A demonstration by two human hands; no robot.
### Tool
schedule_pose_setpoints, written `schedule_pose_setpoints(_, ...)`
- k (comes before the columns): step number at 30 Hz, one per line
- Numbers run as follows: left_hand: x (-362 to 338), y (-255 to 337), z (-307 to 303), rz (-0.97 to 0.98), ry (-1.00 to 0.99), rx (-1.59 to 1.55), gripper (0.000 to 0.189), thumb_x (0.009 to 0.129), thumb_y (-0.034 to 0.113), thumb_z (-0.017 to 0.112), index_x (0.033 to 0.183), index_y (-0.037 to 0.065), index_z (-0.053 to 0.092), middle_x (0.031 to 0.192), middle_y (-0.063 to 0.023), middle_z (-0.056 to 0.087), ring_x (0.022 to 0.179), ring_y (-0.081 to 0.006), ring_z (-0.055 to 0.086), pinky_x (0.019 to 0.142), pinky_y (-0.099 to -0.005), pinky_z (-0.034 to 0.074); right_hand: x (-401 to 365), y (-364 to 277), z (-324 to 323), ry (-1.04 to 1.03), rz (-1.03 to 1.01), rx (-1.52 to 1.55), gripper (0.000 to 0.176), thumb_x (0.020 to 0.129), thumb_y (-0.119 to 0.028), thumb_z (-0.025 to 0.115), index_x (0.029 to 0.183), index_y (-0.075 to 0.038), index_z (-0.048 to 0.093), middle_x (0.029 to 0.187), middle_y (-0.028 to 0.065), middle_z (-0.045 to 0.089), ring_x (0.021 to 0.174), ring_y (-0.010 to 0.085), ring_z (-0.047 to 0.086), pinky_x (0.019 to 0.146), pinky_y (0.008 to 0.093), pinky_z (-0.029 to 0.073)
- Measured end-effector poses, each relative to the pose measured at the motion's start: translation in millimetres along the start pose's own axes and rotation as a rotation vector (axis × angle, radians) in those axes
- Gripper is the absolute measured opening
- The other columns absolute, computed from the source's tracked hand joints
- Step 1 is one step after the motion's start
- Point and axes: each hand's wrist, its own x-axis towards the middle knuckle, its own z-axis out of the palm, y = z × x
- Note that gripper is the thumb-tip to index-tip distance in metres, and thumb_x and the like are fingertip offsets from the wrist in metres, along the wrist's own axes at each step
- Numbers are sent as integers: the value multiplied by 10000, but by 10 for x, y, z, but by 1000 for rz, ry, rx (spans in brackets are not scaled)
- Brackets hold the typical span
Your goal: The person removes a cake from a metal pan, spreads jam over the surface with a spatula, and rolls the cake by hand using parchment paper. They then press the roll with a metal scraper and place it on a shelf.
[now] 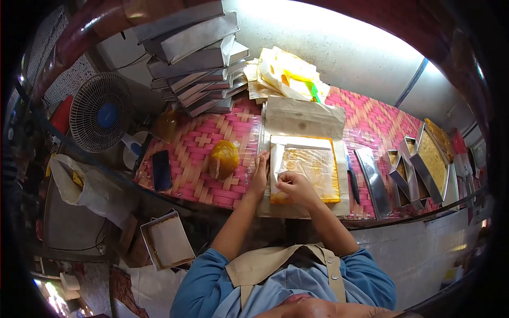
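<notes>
Flat, paper-covered slab (313, 172) on tan sheet (305, 114)

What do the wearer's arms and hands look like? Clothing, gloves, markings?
Left hand and right hand bare, no gloves. Forearms uncovered, no watch visible. Short blue sleeves, lighter blue shirt front, beige apron over it, strap with round metallic-looking snaps. No legible markings.

Relative to the paper-covered slab (313, 172): right side obstructed by knife (353, 179), then metal bar (373, 183); far side blocked by crumpled sheets (286, 74). Left approach passable over woven mat (193, 183), up to orange-brown bundle (224, 160); phone (161, 170) farther left.
</notes>
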Motion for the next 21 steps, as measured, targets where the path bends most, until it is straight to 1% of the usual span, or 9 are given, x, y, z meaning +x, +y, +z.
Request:
schedule_pose_setpoints(4,95,-95,-88,-5,-31,139,649,954,523,272,1354,12,255,1381,-146,342,1300,-204,289,1073,-311,216,112,79,-116,-66,13,272,184,832,-186,598,888,-11,598,770,25,604,636,116,551,586,256,460)
schedule_pose_setpoints(7,134,-126,-119,-39,-39,142,699,947,543,247,1373,-10,202,1409,-155,296,1310,-212,279,1081,-314,212,145,161,-264,-63,-67,764,158,863,-121,539,929,14,588,943,88,599,876,160,579,778,290,469)
schedule_pose_setpoints(10,146,-91,-74,-63,-52,182,713,950,540,226,1387,-19,156,1441,-166,249,1323,-220,266,1091,-321,209,155,135,-435,-6,-87,985,171,863,-120,529,964,7,584,959,102,608,900,195,585,814,331,461)
schedule_pose_setpoints(11,137,-71,-49,-64,-38,194,699,954,529,230,1383,-20,170,1437,-165,256,1319,-219,272,1091,-322,210,191,236,-529,-32,-125,1003,256,831,-125,543,1041,22,553,1030,128,622,996,237,584,935,355,410)
schedule_pose_setpoints(14,48,149,117,-103,-61,189,676,957,515,258,1367,-19,202,1421,-158,283,1311,-218,282,1087,-323,214,133,242,-774,-1,-152,1018,291,828,-139,545,1066,28,547,1068,118,619,1017,234,579,960,347,394)
schedule_pose_setpoints(16,58,130,125,-79,-26,220,690,942,539,294,1350,-14,230,1373,-147,321,1274,-213,314,1068,-318,231,47,0,-898,-13,-152,992,322,829,-164,551,1086,30,544,1057,118,624,996,240,589,942,336,415)
schedule_pose_setpoints(18,79,63,83,-55,11,250,705,926,563,330,1333,-8,258,1326,-135,359,1237,-209,346,1048,-313,248,-7,-149,-1020,123,-176,1014,275,826,-180,554,1032,2,558,967,110,640,917,238,613,890,349,459)
schedule_pose_setpoints(19,112,3,35,-25,-8,296,720,924,566,331,1334,-19,243,1338,-154,343,1251,-226,334,1051,-317,243,53,-40,-1195,243,-161,1012,190,822,-195,558,933,-41,564,835,78,632,820,223,625,822,366,495)
schedule_pose_setpoints(21,140,-56,-11,13,-26,339,736,922,570,332,1336,-30,228,1349,-172,326,1265,-242,322,1054,-321,239,62,96,-1488,287,-232,1007,156,821,-194,559,893,-55,556,793,62,616,798,213,624,811,371,500)
